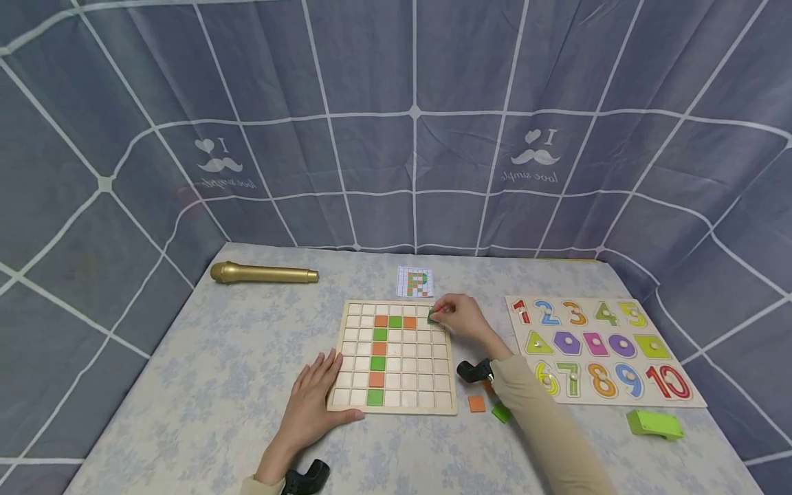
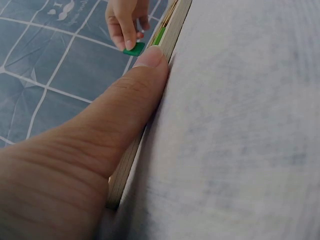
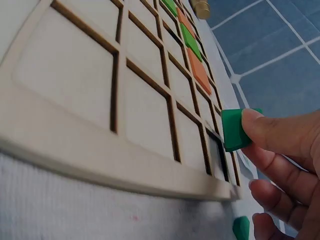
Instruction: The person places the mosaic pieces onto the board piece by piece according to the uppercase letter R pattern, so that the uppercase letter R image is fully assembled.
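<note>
A wooden grid board [image 1: 453,385] lies on the table. Orange and green square tiles fill a column of its cells, and a short row runs right from the column's upper end. My left hand [image 1: 312,395] rests at the board's lower left corner, fingers along the left side and thumb against the front edge. Over the board's upper right corner, my right hand [image 1: 463,317] pinches a green square tile [image 3: 235,129] between thumb and fingers, held above the cells. A second green piece [image 3: 241,227] shows by the lower fingers; whether they hold it I cannot tell.
Behind the board lies a pattern card [image 1: 415,282]. Loose orange [image 1: 476,403] and green tiles [image 1: 501,412] lie near my right forearm. A number-and-shape puzzle board [image 1: 606,350] and a green block [image 1: 654,424] are at right, a gold microphone [image 1: 265,273] at far left.
</note>
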A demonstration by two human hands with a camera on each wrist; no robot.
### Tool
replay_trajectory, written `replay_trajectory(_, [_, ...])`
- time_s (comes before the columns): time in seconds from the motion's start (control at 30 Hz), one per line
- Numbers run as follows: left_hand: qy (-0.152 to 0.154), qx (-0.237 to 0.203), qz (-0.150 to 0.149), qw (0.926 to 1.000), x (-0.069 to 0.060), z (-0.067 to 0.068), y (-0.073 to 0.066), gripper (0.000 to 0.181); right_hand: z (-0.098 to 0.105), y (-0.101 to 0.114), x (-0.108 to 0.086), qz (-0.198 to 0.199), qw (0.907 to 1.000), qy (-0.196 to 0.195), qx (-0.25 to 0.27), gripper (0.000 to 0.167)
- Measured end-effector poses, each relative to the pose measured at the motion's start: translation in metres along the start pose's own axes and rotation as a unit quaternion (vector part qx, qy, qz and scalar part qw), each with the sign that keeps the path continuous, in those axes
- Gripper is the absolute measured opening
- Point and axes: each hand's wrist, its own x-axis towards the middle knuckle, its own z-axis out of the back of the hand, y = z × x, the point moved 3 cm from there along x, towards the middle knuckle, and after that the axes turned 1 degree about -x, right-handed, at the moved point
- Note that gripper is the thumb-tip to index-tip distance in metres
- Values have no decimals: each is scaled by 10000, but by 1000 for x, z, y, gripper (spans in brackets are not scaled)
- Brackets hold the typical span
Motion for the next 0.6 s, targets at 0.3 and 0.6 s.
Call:
replay_trajectory(0.3, [95,-16,64,9999,0,0,1,112,-13,10,2,243,9990,361,54,4])
replay_trajectory(0.6, [147,-67,97,9998,1,1,1,112,-17,13,1,165,9984,410,-353,6])
